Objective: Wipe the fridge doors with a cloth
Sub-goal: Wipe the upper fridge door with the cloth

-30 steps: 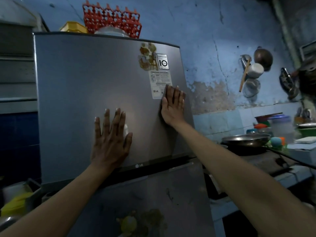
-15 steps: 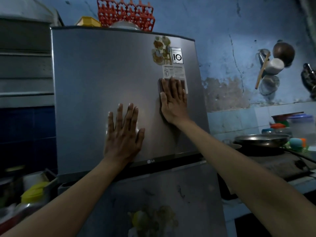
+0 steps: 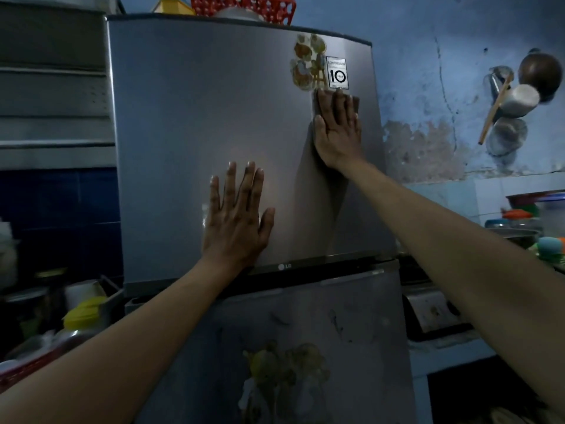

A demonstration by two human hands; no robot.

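A silver two-door fridge fills the view, with its upper door [image 3: 183,117] above the stained lower door [image 3: 351,325]. My right hand [image 3: 336,130] presses a thin grey cloth [image 3: 356,101] flat against the upper door's right side, just under the "10 year" sticker [image 3: 337,73] and a worn picture sticker [image 3: 307,64]. Most of the cloth is hidden under my palm and fingers. My left hand [image 3: 237,221] lies flat on the upper door near its lower edge, fingers spread, holding nothing.
A red egg tray [image 3: 244,6] and a yellow box [image 3: 172,7] sit on top of the fridge. Pans and utensils [image 3: 519,102] hang on the blue wall at right. A stove counter [image 3: 434,313] adjoins the fridge's right side; a yellow-lidded jar [image 3: 82,313] stands among clutter at left.
My right hand has slid the cloth up the door over the white label, stopping below the "10 year" sticker. My left hand has stayed flat in place. The view shifted left.
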